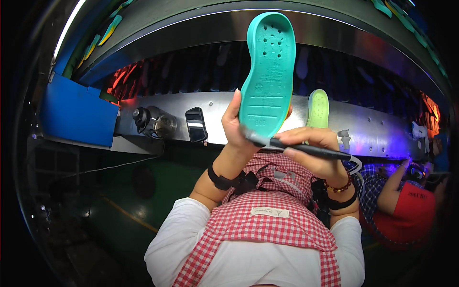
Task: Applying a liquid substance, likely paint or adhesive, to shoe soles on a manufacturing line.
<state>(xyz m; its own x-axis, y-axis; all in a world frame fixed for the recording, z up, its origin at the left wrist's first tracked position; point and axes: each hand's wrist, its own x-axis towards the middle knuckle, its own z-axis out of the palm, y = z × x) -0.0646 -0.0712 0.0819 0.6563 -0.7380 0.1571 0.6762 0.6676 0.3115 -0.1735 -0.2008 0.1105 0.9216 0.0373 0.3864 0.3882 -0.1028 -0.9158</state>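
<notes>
Sole (267, 71), teal, 1 piece: upright before steel ledge (373, 126), heel clamped in left hand (235, 129); right hand (315, 150) closed on dark brush (306, 149), tip touching heel; yellow-green sole (318, 109) behind

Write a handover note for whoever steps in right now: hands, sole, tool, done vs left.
Left hand: holds the teal shoe sole upright by its lower edge, underside toward the camera.
Right hand: fingers grip a dark pen-like tool, its tip at the sole's heel end.
Nearby: a pale green sole stands behind on the metal ledge; another person works at the right.
Done: sole picked up, tool brought to it.
Left: no finished work at the heel is visible; the teal sole is not yet set down.
</notes>
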